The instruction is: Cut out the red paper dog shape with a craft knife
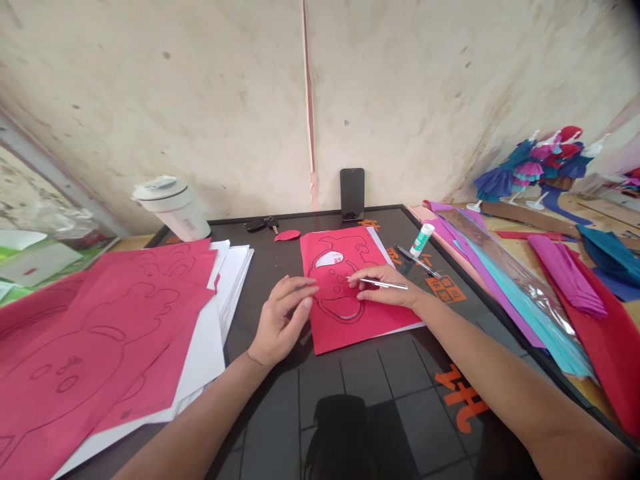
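Fingers of our right hand pinch a slim silver craft knife, its tip held over a red paper sheet traced with a dark outline. Our left hand rests beside the knife on the sheet's left part, its fingers lying close together and holding nothing. That sheet lies on white paper, near the middle of a dark tabletop marked with orange lettering.

To our left sits a loose pile of outlined red sheets on white paper. Along the far edge we have a white tumbler, a set of keys, a small red paper cutout and an upright phone against the wall. A glue stick and a pen lie just right of the sheet. Farther right are coloured paper strips and paper-dress figures.
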### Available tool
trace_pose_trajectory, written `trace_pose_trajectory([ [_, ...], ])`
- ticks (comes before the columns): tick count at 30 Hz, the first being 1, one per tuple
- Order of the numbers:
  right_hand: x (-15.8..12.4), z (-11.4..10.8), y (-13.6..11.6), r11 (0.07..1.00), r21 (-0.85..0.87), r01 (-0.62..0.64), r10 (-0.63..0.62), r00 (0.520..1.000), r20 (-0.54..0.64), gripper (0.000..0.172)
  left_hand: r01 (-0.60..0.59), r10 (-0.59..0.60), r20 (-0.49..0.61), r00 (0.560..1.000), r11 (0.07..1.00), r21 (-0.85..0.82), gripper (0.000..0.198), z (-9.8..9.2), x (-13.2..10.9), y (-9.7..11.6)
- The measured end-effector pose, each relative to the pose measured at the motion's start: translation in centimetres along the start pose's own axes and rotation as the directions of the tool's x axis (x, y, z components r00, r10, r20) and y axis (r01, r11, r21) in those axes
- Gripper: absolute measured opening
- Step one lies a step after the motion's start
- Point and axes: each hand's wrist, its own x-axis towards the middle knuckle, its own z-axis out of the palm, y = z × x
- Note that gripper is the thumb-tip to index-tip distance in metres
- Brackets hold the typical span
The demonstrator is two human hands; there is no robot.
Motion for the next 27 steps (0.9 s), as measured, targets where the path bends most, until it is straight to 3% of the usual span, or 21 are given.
trace_pose_trajectory([
  [4, 0.0, -0.1, -0.8, 0.996, -0.08, 0.05, -0.043, 0.995, 0.09, 0.041, 0.146, -0.143, -0.096, 0.985, 0.989, 0.023, 0.026, 0.4, 0.0, -1.2],
  [8, 0.3, 0.5, -1.5, 0.939, -0.246, 0.24, -0.196, 0.962, 0.191, 0.055, 0.146, -0.149, 0.014, 0.989, 0.983, 0.115, 0.038, 1.0, -0.2, -1.9],
  [11, 0.4, 1.3, -1.5, 0.881, -0.328, 0.34, -0.28, 0.935, 0.217, 0.046, 0.126, -0.137, 0.077, 0.988, 0.982, 0.138, 0.04, 1.3, -0.3, -2.0],
  [16, 0.1, 1.7, -1.5, 0.821, -0.406, 0.401, -0.36, 0.916, 0.177, 0.026, 0.068, -0.097, 0.177, 0.979, 0.984, 0.162, 0.051, 1.6, -0.3, -1.7],
  [22, -0.1, 2.5, -2.2, 0.643, -0.591, 0.486, -0.457, 0.864, 0.212, 0.019, 0.048, -0.049, 0.127, 0.991, 0.999, 0.009, 0.056, 1.4, -0.3, -0.8],
  [25, -0.3, 2.6, -2.2, 0.529, -0.656, 0.538, -0.528, 0.814, 0.242, 0.022, 0.003, -0.006, 0.108, 0.994, 1.0, 0.025, 0.047, 1.3, -0.2, -0.5],
  [27, -0.5, 2.3, -2.1, 0.469, -0.683, 0.56, -0.55, 0.79, 0.27, 0.022, -0.02, 0.007, 0.159, 0.987, 0.997, 0.079, 0.042, 1.3, -0.1, -0.5],
])
